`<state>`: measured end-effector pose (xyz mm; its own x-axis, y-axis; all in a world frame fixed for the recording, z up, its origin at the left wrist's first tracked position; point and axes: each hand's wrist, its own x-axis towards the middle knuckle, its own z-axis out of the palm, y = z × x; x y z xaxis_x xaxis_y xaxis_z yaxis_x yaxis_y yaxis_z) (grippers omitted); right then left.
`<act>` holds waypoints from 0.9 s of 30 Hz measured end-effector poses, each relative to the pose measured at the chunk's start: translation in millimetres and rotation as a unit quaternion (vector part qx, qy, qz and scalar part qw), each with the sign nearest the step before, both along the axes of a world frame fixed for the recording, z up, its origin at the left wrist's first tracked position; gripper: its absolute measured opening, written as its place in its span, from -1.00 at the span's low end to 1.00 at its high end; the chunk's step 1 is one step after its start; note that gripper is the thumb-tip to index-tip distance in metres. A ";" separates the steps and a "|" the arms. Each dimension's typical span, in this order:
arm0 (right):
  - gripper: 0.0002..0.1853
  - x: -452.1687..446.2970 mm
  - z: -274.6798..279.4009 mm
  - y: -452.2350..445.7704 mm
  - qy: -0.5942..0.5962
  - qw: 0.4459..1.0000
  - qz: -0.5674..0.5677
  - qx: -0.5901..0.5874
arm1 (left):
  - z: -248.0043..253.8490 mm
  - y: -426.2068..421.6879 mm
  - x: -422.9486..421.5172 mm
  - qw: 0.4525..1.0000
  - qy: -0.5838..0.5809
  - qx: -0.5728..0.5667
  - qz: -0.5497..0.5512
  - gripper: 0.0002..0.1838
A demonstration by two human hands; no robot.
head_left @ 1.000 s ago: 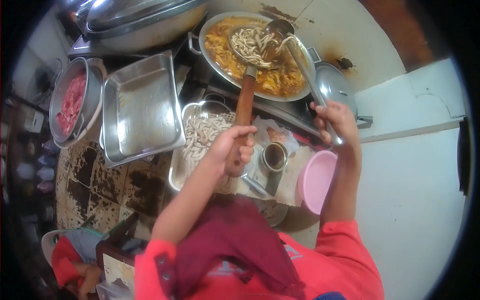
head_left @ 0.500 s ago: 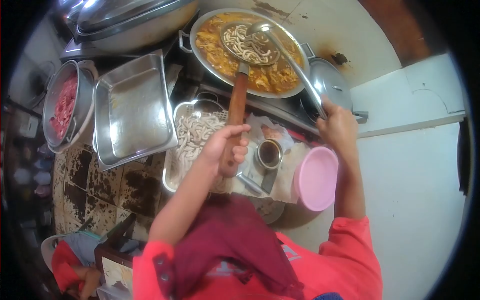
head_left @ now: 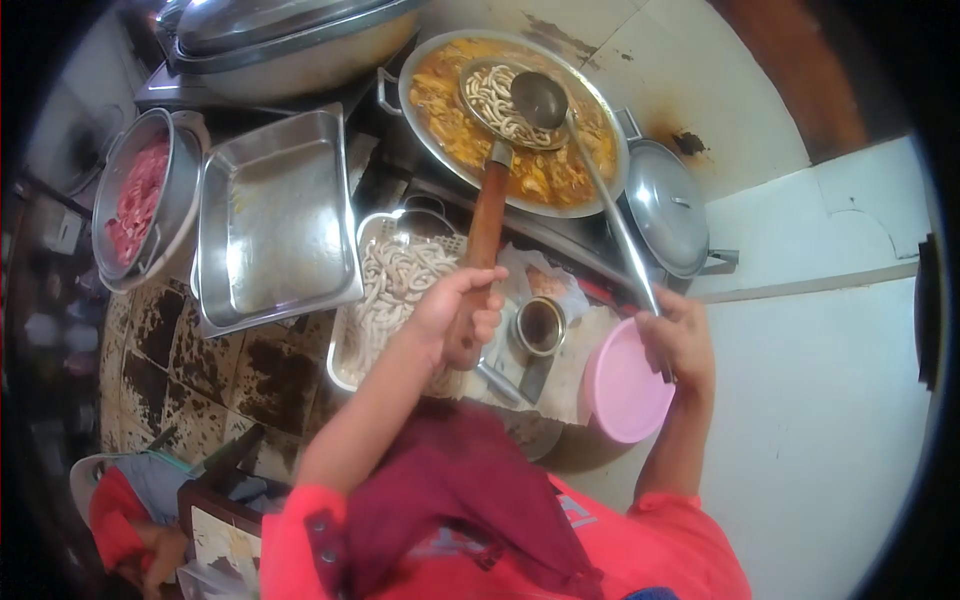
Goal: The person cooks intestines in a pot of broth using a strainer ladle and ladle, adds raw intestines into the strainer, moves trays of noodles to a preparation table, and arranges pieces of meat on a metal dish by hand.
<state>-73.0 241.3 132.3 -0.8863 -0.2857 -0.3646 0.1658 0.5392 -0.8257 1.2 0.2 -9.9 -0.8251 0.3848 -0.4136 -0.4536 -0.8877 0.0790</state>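
The strainer (head_left: 488, 205) lies beyond the left hand (head_left: 462, 312), its round head over the wide pan (head_left: 562, 211) of orange-brown stew (head_left: 440, 95). Thick, pale noodle-like strands (head_left: 490, 90) fill part of that head. The left hand is closed around the lower part of the wooden handle. The right hand (head_left: 682, 335) grips the ladle (head_left: 540, 100) near the end of its long metal handle; the dark bowl of the ladle is over the strands.

Just left of and below the left hand is a white tray (head_left: 343, 374) of more pale strands. Between the hands are a metal cup (head_left: 540, 327) of dark liquid and a plastic bag (head_left: 572, 292). The pink bowl (head_left: 625, 390) is right by the right hand, and a metal lid (head_left: 665, 210) lies beyond it. Farther left of the left hand are a rectangular metal pan (head_left: 285, 215) and, past that, a metal pot (head_left: 180, 180) with red meat (head_left: 138, 205).
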 end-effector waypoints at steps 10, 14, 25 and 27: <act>-0.59 -27.2 -83.1 -14.7 0.276 0.951 0.085 0.114 | -5.9 0.1 -0.4 1.000 0.016 0.017 -0.001 -0.72; -0.62 -53.4 -94.8 -34.5 0.350 0.924 0.086 0.127 | -5.1 0.0 2.5 1.000 0.013 -0.002 0.000 -0.72; -0.74 -40.0 -56.5 -29.3 0.354 0.904 0.106 0.214 | -3.9 1.8 1.4 1.000 0.009 -0.004 0.006 -0.72; -0.69 -33.2 -47.5 -36.3 0.292 0.919 0.123 0.236 | -4.1 0.0 3.1 1.000 0.025 -0.007 -0.004 -0.73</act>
<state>-106.2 205.0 84.8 -0.9000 -0.4355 0.0182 -0.4058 0.8219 -0.3997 4.3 0.2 -14.0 -0.8422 0.3852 -0.3773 -0.4554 -0.8828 0.1152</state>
